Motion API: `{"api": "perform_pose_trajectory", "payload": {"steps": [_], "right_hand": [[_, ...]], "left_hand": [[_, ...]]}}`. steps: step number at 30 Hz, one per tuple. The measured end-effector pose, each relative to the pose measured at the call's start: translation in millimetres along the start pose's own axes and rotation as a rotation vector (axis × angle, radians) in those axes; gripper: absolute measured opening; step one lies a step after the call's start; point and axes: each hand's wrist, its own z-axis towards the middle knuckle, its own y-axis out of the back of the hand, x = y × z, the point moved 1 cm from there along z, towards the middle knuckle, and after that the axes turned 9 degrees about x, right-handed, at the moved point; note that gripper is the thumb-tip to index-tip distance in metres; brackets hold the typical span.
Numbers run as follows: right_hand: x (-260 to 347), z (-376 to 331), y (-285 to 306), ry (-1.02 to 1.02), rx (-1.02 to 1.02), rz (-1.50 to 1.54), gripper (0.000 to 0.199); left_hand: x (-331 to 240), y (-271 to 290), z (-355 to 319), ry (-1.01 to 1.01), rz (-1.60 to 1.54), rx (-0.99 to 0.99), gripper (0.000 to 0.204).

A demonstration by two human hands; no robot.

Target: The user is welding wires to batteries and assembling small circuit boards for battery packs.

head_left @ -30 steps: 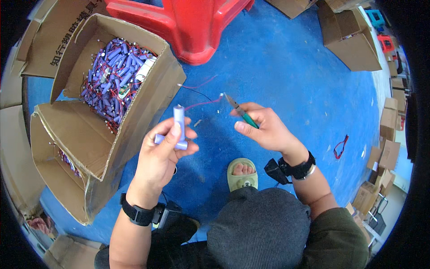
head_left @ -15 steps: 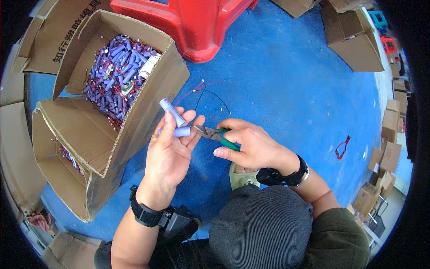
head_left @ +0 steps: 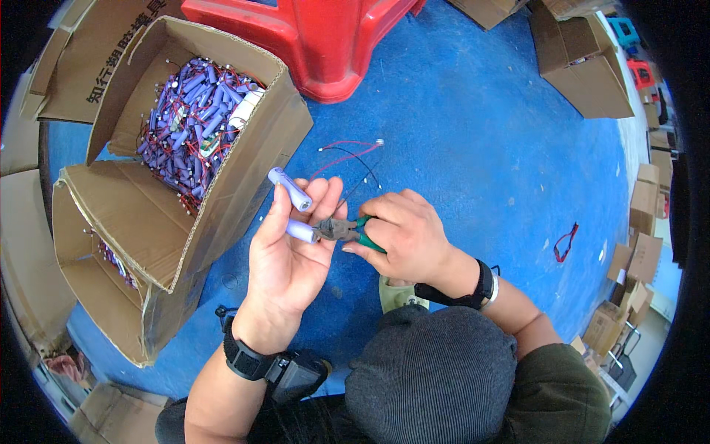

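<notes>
My left hand (head_left: 288, 270), palm up, holds two purple cylindrical battery cells. The upper battery cell (head_left: 291, 189) lies between thumb and fingers, and the lower battery cell (head_left: 301, 231) rests across the fingers. Green-handled pliers (head_left: 337, 229) are gripped in my right hand (head_left: 410, 237); their jaws meet the right end of the lower cell. A red and black wire lead (head_left: 355, 150) with a small white connector stretches up from near my left fingers. Whether it is joined to a cell is hidden by the fingers.
An open cardboard box (head_left: 251, 177) full of purple cells with wires stands at left. A red plastic stool (head_left: 325, 59) is at the top. On the blue floor (head_left: 481, 170) lies a red wire loop (head_left: 566, 243). Cardboard boxes (head_left: 584, 66) line the right.
The pliers have moved left and down onto the lower cell's end, their handles drawn closer. My left hand has shifted slightly right, and the wire lead has swung to the right.
</notes>
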Motion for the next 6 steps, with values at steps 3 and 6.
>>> {"api": "perform_pose_trajectory", "payload": {"steps": [3, 6], "right_hand": [[-0.3, 1.1, -0.1, 0.056, -0.102, 0.005, 0.032], [-8.0, 1.8, 2.8, 0.074, -0.004, 0.344, 0.031]], "left_hand": [[-4.2, 3.7, -0.7, 0.043, -0.028, 0.079, 0.02], [-17.2, 19.4, 2.1, 0.023, 0.269, 0.174, 0.025]]}}
